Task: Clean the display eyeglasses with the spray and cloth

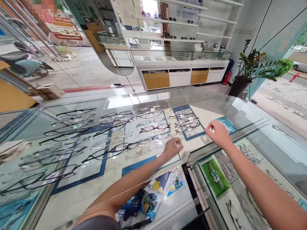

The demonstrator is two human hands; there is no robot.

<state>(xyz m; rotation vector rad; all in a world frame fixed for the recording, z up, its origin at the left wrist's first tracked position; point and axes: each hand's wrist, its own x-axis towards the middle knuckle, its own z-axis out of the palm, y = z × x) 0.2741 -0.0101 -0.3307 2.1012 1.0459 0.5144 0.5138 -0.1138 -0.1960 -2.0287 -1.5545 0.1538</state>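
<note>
left hand [172, 147] loosely curled near brown-rimmed glasses [154, 128], right hand [217, 133] curled beside a teal booklet [227, 124], glass display case [206, 113] all around, honestly can't tell if they're pinching anything

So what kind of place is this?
Probably a glasses shop: rows of glasses lie in the glass counter, and dark glasses sit on the shelves across the room.
</note>
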